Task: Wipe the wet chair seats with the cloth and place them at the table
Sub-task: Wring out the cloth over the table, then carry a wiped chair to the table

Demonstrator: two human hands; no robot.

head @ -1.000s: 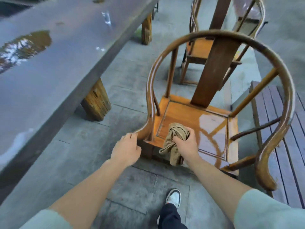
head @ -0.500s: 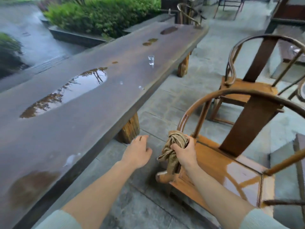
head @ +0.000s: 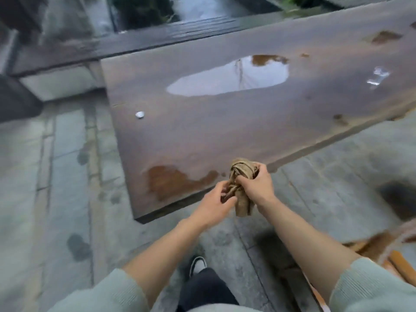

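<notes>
Head view, left to right. At far left lies wet stone paving (head: 56,176) with dark damp patches. The table (head: 225,131), a long dark slab, crosses the middle of the frame, its near left corner pointing toward the person; a large puddle (head: 229,77) sits on its far half and a rust-coloured wet patch (head: 171,181) near the corner. In front of that corner the left hand (head: 213,201) reaches to the right, its fingers curled and closing on the lower part of the cloth (head: 242,188). The cloth is a bunched tan rag, its long axis roughly vertical, its tail hanging free below both hands. The right hand (head: 256,185) grips its upper half in a fist, knuckles toward the table. The two hands meet on the rag, the left lower and nearer, the right higher and farther, so a wringing twist, if that is intended, would turn about this vertical axis. The chair (head: 387,251) shows only as a blurred edge of orange wood at lower right, near the right elbow, well apart from the cloth and behind the hands; its seat is out of view, so its wetness cannot be judged.
</notes>
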